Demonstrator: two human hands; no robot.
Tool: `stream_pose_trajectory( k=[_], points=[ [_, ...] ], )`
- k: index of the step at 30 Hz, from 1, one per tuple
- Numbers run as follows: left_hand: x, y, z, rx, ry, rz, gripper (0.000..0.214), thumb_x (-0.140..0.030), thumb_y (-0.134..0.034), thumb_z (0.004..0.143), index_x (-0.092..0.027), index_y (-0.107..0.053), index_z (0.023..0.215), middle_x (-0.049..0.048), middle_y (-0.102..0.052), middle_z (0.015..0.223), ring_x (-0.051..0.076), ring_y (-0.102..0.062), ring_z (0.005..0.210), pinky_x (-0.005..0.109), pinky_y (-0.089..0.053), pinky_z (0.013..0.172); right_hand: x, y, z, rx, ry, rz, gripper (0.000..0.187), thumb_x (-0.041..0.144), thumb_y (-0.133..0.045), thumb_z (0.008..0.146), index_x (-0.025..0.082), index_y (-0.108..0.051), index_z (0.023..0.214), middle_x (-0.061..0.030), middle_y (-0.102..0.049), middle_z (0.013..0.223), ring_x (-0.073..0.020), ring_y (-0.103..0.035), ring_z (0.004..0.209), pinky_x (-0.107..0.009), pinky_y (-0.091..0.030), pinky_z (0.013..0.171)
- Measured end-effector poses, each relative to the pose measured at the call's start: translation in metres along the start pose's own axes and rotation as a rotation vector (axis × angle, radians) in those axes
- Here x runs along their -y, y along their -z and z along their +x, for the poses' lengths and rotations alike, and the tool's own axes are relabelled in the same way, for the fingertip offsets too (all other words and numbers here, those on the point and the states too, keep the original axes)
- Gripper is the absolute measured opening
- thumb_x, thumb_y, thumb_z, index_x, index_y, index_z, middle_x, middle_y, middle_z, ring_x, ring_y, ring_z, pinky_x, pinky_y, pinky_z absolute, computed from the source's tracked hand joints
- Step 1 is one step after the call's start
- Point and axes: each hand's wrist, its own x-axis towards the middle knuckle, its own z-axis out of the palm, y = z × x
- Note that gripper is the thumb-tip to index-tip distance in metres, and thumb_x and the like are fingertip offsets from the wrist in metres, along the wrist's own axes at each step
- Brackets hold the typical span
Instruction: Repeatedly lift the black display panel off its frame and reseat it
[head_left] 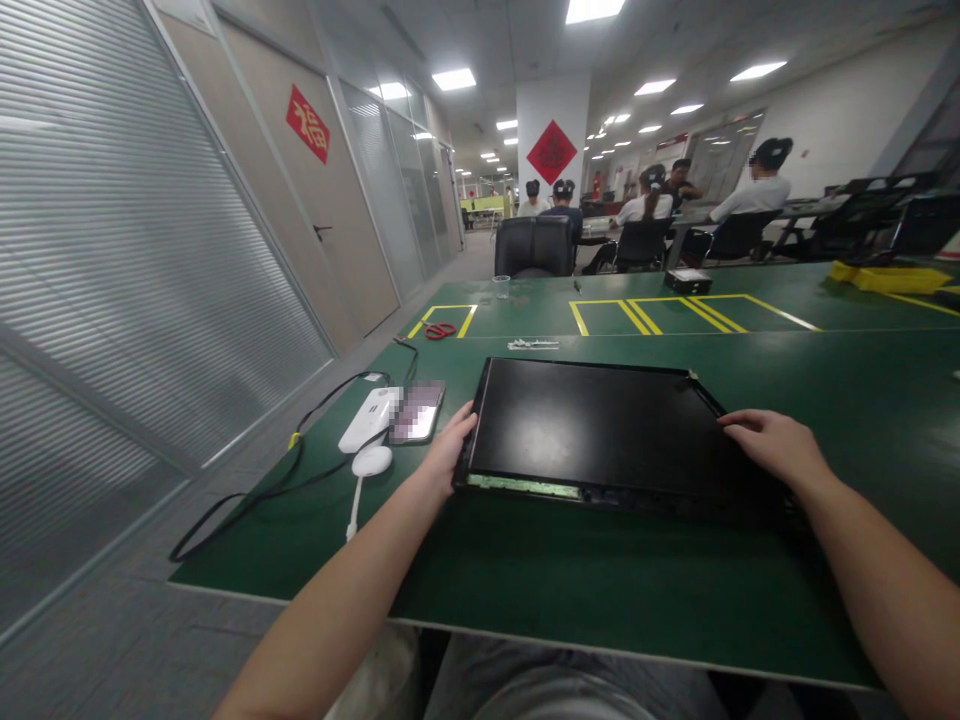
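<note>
A black flat display panel lies in front of me over the green table, its dark screen facing up. Along its near edge runs a strip of green circuit board. My left hand grips the panel's left edge, the fingers partly hidden by the frame. At the right edge, my right hand pinches the rim between thumb and fingers. Whether the panel rests on the table or is slightly raised, I cannot tell.
Left of the panel lie a phone, a white box-shaped device, a white round puck and a black cable. Red-handled scissors, small white pieces and a clear cup are farther back. People sit beyond.
</note>
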Motion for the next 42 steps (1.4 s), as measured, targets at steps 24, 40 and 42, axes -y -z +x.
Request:
stream_pose_trajectory(
  k=[24, 40, 42],
  points=[
    [-0.001, -0.002, -0.006, 0.057, -0.018, 0.025, 0.072, -0.029, -0.074, 0.086, -0.031, -0.042, 0.151, -0.0011, -0.073, 0.076, 0.011, -0.060, 0.045, 0.020, -0.046, 0.044, 0.003, 0.000, -0.001, -0.029, 0.008, 0.049, 0.026, 0.038, -0.060, 0.070, 0.028, -0.079, 0.084, -0.0050, -0.071, 0.081, -0.0243, -0.063, 0.076, -0.035, -0.047, 0.068],
    [0.004, 0.003, -0.001, 0.219, -0.184, -0.017, 0.051, -0.032, -0.087, 0.066, -0.017, -0.074, 0.113, 0.0089, -0.077, 0.106, 0.025, -0.072, 0.098, 0.033, -0.057, 0.086, 0.008, 0.005, -0.004, -0.013, -0.042, 0.033, 0.030, 0.036, -0.060, 0.073, 0.025, -0.080, 0.092, -0.0064, -0.074, 0.095, -0.0254, -0.064, 0.091, -0.035, -0.047, 0.082],
    [0.004, 0.002, -0.005, 0.226, -0.212, 0.024, 0.058, -0.027, -0.089, 0.061, -0.018, -0.073, 0.116, 0.0080, -0.078, 0.106, 0.024, -0.073, 0.095, 0.032, -0.057, 0.085, 0.008, 0.004, -0.004, -0.018, -0.031, 0.034, 0.030, 0.035, -0.059, 0.073, 0.025, -0.080, 0.092, -0.0069, -0.074, 0.094, -0.0259, -0.064, 0.091, -0.035, -0.048, 0.081]
  ],
)
